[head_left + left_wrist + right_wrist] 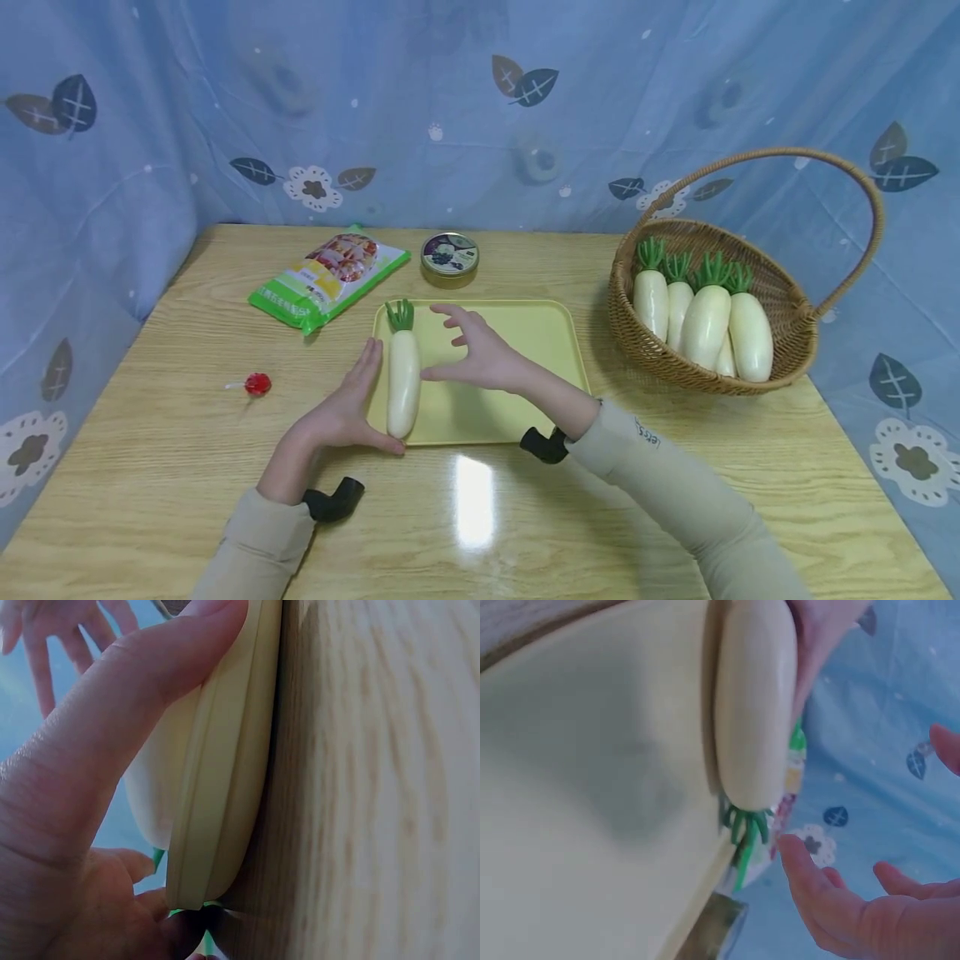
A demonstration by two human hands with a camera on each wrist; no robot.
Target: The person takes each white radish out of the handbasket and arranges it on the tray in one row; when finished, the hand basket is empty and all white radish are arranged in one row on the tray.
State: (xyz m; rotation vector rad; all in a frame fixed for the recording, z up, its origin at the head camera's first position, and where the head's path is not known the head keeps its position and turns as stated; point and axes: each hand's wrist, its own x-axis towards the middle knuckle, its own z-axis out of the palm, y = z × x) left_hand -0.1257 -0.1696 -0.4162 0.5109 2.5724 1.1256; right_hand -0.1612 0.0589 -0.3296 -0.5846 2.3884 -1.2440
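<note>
A white radish (404, 383) with a green top lies lengthwise along the left side of a pale yellow tray (495, 417). My left hand (339, 414) is spread round the tray's near left corner, fingers along the left rim and thumb at the front edge. In the left wrist view that thumb (127, 697) lies against the tray's side wall (217, 780). Over the tray, just right of the radish, hovers my right hand (480, 354), its fingers spread and loosely bent. The right wrist view shows nothing in its grasp, with the radish (755, 705) beside it.
At the right stands a tilted wicker basket (660, 358) with a tall handle and several white radishes (705, 325). A green and white food packet (330, 279) and a round tin (449, 258) lie behind the tray. Left of it is a red lollipop (257, 383).
</note>
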